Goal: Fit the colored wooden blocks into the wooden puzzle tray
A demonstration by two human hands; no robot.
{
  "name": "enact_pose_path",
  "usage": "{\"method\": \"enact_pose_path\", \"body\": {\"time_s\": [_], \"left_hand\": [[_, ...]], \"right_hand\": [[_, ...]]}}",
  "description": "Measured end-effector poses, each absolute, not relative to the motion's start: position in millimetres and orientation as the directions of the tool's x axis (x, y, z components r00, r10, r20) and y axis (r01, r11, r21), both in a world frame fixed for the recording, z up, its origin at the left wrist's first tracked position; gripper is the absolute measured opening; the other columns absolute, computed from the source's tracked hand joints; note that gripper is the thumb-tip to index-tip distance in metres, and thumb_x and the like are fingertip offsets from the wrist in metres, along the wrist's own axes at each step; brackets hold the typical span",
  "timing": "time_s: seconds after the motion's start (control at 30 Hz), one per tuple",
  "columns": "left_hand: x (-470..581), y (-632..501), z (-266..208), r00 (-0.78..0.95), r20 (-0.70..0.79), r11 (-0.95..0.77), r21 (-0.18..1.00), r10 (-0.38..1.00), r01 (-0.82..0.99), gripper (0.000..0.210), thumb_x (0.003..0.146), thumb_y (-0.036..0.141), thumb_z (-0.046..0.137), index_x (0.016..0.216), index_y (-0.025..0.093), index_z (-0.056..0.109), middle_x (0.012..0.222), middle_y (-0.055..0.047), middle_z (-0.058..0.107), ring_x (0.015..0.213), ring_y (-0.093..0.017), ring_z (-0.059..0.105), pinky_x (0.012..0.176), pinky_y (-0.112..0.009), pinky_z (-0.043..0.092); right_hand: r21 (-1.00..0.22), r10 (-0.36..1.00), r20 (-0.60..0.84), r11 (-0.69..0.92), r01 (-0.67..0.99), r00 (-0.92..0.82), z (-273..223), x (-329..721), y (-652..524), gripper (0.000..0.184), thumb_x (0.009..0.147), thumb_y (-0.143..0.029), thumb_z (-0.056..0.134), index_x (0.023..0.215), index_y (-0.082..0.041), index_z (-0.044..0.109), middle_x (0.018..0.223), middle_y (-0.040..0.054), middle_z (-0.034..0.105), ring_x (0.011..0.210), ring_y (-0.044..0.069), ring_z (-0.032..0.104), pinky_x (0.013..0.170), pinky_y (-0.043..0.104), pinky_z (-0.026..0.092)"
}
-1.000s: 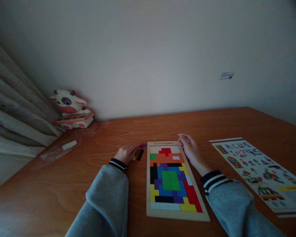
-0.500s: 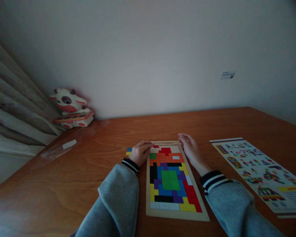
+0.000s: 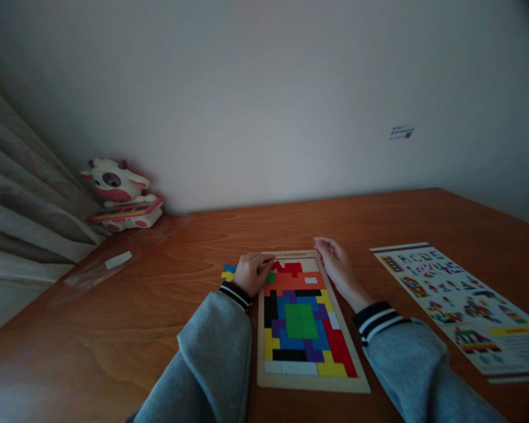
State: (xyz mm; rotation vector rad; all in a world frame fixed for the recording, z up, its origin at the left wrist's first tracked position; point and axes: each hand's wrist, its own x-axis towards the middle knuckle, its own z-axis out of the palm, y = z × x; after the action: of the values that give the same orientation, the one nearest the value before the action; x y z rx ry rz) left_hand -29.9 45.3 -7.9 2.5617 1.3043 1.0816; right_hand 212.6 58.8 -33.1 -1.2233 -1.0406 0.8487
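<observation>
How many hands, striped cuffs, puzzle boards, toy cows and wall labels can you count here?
Hands: 2 (left hand, right hand)
Striped cuffs: 2
Puzzle board: 1
Toy cow: 1
Wall label: 1
Total: 7

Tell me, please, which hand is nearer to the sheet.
Right: the right hand is left of the sheet, by the board's far right corner; the left hand is farther away, by the far left corner.

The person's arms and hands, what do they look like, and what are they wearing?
The left hand and right hand wear no gloves. The sleeves are loose and grey, ending in black cuffs with white stripes.
</observation>
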Motion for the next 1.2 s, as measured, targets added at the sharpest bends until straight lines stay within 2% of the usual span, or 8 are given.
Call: {"method": "enact_pose_path", "body": {"time_s": [0.13, 0.2, 0.4, 0.63, 0.87, 1.0, 1.1, 1.2], "left_hand": [[-30.1, 44.7, -8.7, 0.416, 0.544, -0.595, 0.204, 0.729, 0.777, 0.017, 0.088, 0.032, 0.062, 0.083, 0.02, 0.071, 0.082, -0.005, 0.071, 0.081, -0.021, 0.063, 0.077, -0.036, 0.046], [-29.3, 42.8, -7.0, 0.409, 0.545, -0.576, 0.173, 0.731, 0.799, 0.018, 0.087, 0.034, 0.063, 0.08, 0.02, 0.071, 0.086, -0.005, 0.071, 0.085, -0.022, 0.063, 0.077, -0.037, 0.046], [-26.8, 35.3, 0.5, 0.625, 0.541, -0.788, 0.125, 0.563, 0.602, 0.021, 0.094, 0.029, 0.052, 0.093, 0.02, 0.071, 0.092, -0.004, 0.074, 0.086, -0.019, 0.066, 0.08, -0.034, 0.048], [-27.2, 32.0, -0.2, 0.637, 0.528, -0.764, 0.037, 0.562, 0.644, 0.024, 0.095, 0.029, 0.049, 0.096, 0.02, 0.071, 0.09, -0.005, 0.075, 0.083, -0.019, 0.067, 0.078, -0.035, 0.051], [-26.8, 30.6, 1.2, 0.638, 0.527, -0.788, 0.108, 0.562, 0.606, 0.023, 0.094, 0.027, 0.049, 0.097, 0.019, 0.07, 0.089, -0.005, 0.075, 0.082, -0.02, 0.068, 0.078, -0.035, 0.052], [-35.5, 32.5, 3.6, 0.531, 0.572, -0.735, 0.205, 0.626, 0.646, 0.022, 0.095, 0.027, 0.048, 0.102, 0.018, 0.068, 0.092, -0.007, 0.074, 0.084, -0.02, 0.068, 0.078, -0.035, 0.053], [-51.1, 36.1, 5.0, 0.435, 0.601, -0.678, 0.258, 0.67, 0.688, 0.023, 0.096, 0.026, 0.046, 0.108, 0.02, 0.065, 0.096, -0.007, 0.073, 0.087, -0.02, 0.068, 0.082, -0.035, 0.053], [-70.8, 38.9, 6.1, 0.393, 0.616, -0.651, 0.268, 0.682, 0.71, 0.024, 0.095, 0.025, 0.046, 0.112, 0.021, 0.062, 0.1, -0.006, 0.073, 0.091, -0.02, 0.067, 0.084, -0.035, 0.053]], "right_hand": [[-0.984, 0.934, 0.179, 0.173, 0.047, 0.308, -32.7, 212.9, 58.4, 0.042, 0.079, -0.054, 0.063, 0.103, -0.021, 0.067, 0.103, 0.0093, 0.07, 0.095, 0.025, 0.064, 0.075, 0.036, 0.051], [-0.983, 0.934, 0.185, 0.176, 0.056, 0.305, -32.4, 213.0, 58.2, 0.042, 0.079, -0.054, 0.063, 0.104, -0.02, 0.067, 0.104, 0.0095, 0.07, 0.094, 0.025, 0.064, 0.075, 0.037, 0.051], [-0.983, 0.941, 0.185, 0.17, 0.075, 0.283, -31.1, 213.9, 56.6, 0.041, 0.08, -0.054, 0.062, 0.104, -0.02, 0.067, 0.102, 0.0092, 0.07, 0.092, 0.025, 0.064, 0.075, 0.037, 0.052], [-0.98, 0.94, 0.197, 0.177, 0.096, 0.279, -28.5, 212.1, 54.8, 0.04, 0.08, -0.053, 0.062, 0.103, -0.02, 0.067, 0.099, 0.0088, 0.071, 0.089, 0.024, 0.066, 0.076, 0.036, 0.053], [-0.967, 0.937, 0.235, 0.2, 0.155, 0.256, -27.1, 211.2, 54.8, 0.038, 0.081, -0.053, 0.06, 0.099, -0.02, 0.067, 0.1, 0.0092, 0.071, 0.093, 0.025, 0.065, 0.081, 0.039, 0.051], [-0.946, 0.946, 0.266, 0.219, 0.241, 0.186, -22.6, 208.5, 48.9, 0.033, 0.084, -0.049, 0.058, 0.097, -0.02, 0.067, 0.097, 0.0086, 0.071, 0.087, 0.024, 0.065, 0.078, 0.038, 0.051], [-0.827, 0.922, 0.386, 0.327, 0.458, 0.038, -18.8, 206.0, 42.9, 0.03, 0.09, -0.044, 0.05, 0.097, -0.02, 0.066, 0.093, 0.0083, 0.07, 0.081, 0.022, 0.064, 0.074, 0.037, 0.051], [-0.623, 0.848, 0.495, 0.497, 0.603, -0.187, -11.8, 202.3, 36.1, 0.025, 0.092, -0.036, 0.049, 0.1, -0.022, 0.068, 0.099, 0.0083, 0.07, 0.093, 0.024, 0.063, 0.086, 0.041, 0.048]]}}
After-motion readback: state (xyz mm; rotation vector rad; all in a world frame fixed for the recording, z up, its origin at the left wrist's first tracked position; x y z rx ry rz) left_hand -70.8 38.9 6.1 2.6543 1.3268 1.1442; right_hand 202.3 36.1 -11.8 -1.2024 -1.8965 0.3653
